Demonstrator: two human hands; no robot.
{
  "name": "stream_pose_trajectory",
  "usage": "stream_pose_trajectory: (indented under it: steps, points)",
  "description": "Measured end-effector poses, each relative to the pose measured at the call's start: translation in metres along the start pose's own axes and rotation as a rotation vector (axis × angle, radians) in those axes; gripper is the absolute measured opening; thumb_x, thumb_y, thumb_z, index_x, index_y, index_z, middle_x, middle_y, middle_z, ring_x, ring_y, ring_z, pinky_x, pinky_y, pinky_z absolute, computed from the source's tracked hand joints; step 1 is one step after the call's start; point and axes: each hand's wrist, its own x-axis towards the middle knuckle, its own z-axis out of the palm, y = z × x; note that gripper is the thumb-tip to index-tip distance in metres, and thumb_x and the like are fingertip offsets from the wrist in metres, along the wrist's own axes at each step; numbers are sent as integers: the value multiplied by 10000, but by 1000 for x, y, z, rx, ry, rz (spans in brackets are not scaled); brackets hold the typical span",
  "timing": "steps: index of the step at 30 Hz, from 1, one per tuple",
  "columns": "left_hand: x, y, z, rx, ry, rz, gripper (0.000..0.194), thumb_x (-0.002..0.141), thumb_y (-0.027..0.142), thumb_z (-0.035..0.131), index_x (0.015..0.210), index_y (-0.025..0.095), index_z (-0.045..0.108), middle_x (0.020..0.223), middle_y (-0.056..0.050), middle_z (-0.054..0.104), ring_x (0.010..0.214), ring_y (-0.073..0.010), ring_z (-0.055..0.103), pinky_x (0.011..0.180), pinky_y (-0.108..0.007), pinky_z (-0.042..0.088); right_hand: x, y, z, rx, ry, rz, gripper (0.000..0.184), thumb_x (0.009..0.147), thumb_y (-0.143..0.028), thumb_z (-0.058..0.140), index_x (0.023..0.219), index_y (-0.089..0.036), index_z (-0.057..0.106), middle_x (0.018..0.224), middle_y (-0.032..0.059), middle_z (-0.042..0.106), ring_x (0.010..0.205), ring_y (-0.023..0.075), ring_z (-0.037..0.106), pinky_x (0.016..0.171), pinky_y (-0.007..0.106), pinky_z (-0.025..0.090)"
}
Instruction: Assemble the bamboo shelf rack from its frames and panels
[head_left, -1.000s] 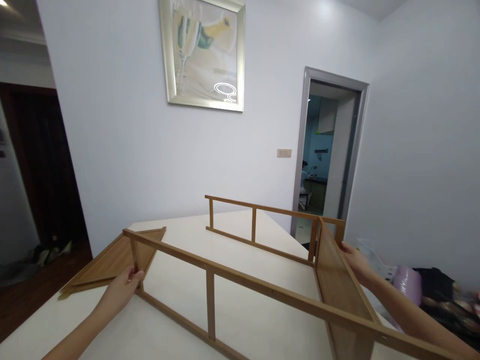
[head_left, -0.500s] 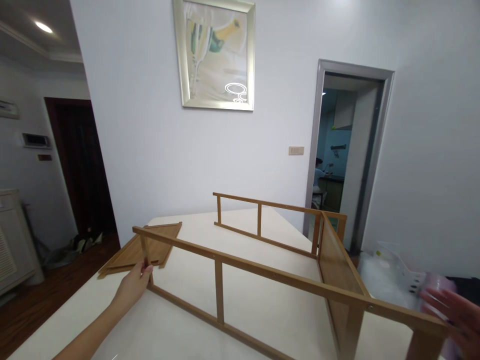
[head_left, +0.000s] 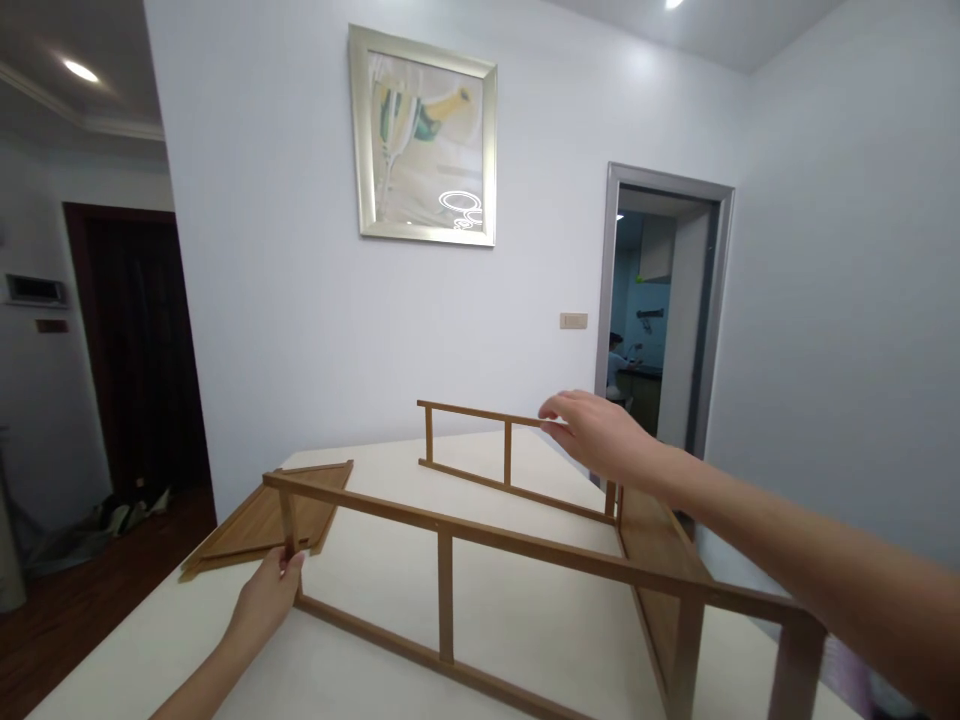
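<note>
A partly built wooden rack stands on a cream table (head_left: pixel 525 620). Its near ladder-like side frame (head_left: pixel 480 535) runs from lower left to right. The far side frame (head_left: pixel 495 450) stands parallel behind it. A wooden panel (head_left: pixel 660 560) joins the two at the right end. My left hand (head_left: pixel 266 595) is closed round the left upright of the near frame, low down. My right hand (head_left: pixel 596 435) reaches over the rack with fingers together at the top rail of the far frame; whether it grips the rail I cannot tell.
A loose wooden shelf panel (head_left: pixel 262 520) lies flat at the table's left corner. A framed picture (head_left: pixel 424 135) hangs on the white wall. An open doorway (head_left: pixel 652 310) at the right leads to another room, where a person sits. A dark doorway (head_left: pixel 135 350) is at the left.
My right hand left the right end panel, swung out low to the right, then came across to the far frame's top rail. My left hand stayed on the near frame's upright.
</note>
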Motion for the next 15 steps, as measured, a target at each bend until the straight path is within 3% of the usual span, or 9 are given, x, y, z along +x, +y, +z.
stream_pose_trajectory:
  steps: [2,5,9,15]
  points:
    - [-1,-1,-1,-31,-9,-1,328,862,459,406,982,195,560,976,-136,731,987,-316,688,832,-380,516,65,10,11,-106,-179,56,361,946,-312,476,1262,-182,591,1289,126,611,1218,314,531,978,411,443]
    - [-2,-4,-2,-82,-34,7,331,857,465,403,984,204,563,941,-121,741,961,-321,693,809,-387,522,122,40,48,-149,-286,143,390,886,-279,615,1240,-114,599,1224,181,630,1107,302,601,907,397,492]
    - [-6,-5,-7,-159,-47,6,294,836,478,432,923,233,569,893,-79,745,898,-294,708,773,-356,528,146,81,95,-176,-332,264,377,922,-367,590,1245,-175,555,1257,92,578,1072,229,599,899,454,519]
    - [-21,5,-22,-212,-70,-1,279,836,458,434,916,225,563,886,-69,728,861,-261,702,768,-338,517,148,124,135,-18,-286,287,244,917,-312,602,1104,-157,621,1103,67,643,947,186,631,835,388,534]
